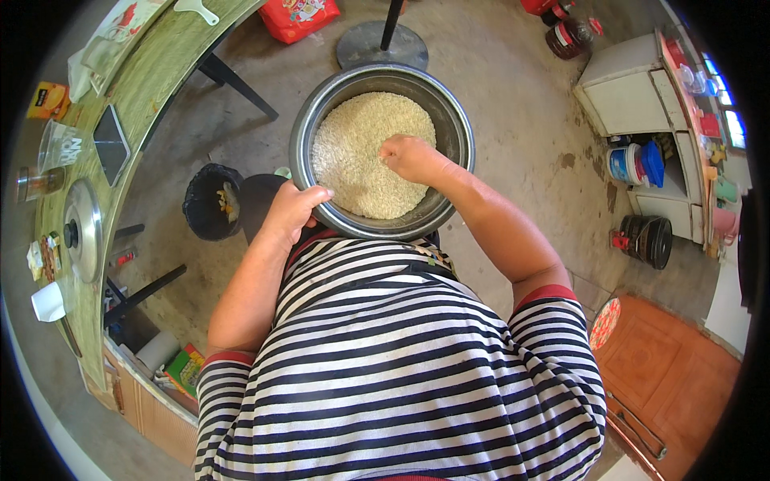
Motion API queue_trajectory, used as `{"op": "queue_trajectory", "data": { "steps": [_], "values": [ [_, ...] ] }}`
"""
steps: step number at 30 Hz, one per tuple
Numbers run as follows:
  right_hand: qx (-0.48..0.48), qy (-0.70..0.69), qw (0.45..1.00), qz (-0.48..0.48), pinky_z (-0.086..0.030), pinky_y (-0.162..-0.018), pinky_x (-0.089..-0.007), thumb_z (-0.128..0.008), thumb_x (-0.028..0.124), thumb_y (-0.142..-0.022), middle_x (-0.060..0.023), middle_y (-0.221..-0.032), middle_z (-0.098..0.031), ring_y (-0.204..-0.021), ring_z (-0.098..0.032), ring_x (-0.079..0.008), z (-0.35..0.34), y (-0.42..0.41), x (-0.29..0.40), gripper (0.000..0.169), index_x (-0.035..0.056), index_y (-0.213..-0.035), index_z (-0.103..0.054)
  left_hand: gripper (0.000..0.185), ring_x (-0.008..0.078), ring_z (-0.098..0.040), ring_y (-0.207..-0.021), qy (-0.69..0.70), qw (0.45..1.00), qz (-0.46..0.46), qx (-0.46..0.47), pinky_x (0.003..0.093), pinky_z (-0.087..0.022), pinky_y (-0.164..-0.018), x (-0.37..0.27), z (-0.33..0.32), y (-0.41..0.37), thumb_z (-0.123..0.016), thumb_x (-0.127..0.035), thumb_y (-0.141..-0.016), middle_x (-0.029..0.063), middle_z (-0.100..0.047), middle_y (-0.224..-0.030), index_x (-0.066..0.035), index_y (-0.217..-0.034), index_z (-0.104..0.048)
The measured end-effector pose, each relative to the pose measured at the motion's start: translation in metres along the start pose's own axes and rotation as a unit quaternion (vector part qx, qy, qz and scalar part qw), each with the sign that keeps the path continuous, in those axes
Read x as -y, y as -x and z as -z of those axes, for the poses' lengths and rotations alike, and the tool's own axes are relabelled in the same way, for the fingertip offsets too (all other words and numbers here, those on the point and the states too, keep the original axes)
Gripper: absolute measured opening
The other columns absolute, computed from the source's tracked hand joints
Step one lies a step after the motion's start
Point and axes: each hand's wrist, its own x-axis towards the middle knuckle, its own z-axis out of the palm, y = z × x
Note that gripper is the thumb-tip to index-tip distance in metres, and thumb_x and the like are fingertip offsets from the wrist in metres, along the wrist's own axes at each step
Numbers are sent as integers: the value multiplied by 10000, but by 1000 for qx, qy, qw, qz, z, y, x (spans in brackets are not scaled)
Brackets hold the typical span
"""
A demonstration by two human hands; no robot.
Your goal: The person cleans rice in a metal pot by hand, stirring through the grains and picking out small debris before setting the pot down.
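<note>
A wide metal pot (455, 117) with a dark inside rests at my lap, its near rim against my striped shirt. Uncooked rice (355, 129) fills much of it, paler towards the left. My left hand (296, 207) grips the near left rim, thumb over the edge and fingers hidden beneath. Over the right part of the rice is my right hand (412, 157), its fingertips drawn together close to the grains. Whether grains are pinched between those fingertips is too small to tell.
A black-lined bin (201, 210) with scraps stands on the floor at left. A curved table (135, 84) holds a pot lid (84, 231) and a tablet-like device (111, 144). Beyond the pot is a round stand base (355, 45). To the right are a white cabinet (625, 90) and a black bucket (646, 240).
</note>
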Motion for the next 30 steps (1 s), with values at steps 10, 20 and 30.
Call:
{"op": "queue_trajectory", "data": {
  "steps": [10,20,30],
  "values": [
    [90,-529,833,-133,-467,-605,-289,-431,140,-819,-101,-862,-548,-724,-560,-183,40,10,4,176,-2,-869,-522,155,114,-436,-473,16,1000,10,5,237,-323,-398,5,3,-2,-567,-185,-641,28,-507,-584,-54,-712,-526],
    [-253,-35,942,-220,-438,-739,-317,-572,234,-712,-133,-930,-537,-847,-535,-206,135,37,-71,370,20,-1003,-490,184,114,-437,-458,18,1000,6,5,236,-320,-381,0,4,-2,-567,-201,-624,42,-510,-582,-37,-704,-540],
    [-188,-314,915,-167,-412,-755,-303,-609,158,-654,-150,-959,-532,-849,-526,-209,83,26,-56,489,-9,-1082,-442,156,102,-401,-386,-111,992,-18,65,222,-281,-343,-40,21,-44,-585,-191,-578,23,-483,-511,-57,-642,-538]
  ]
}}
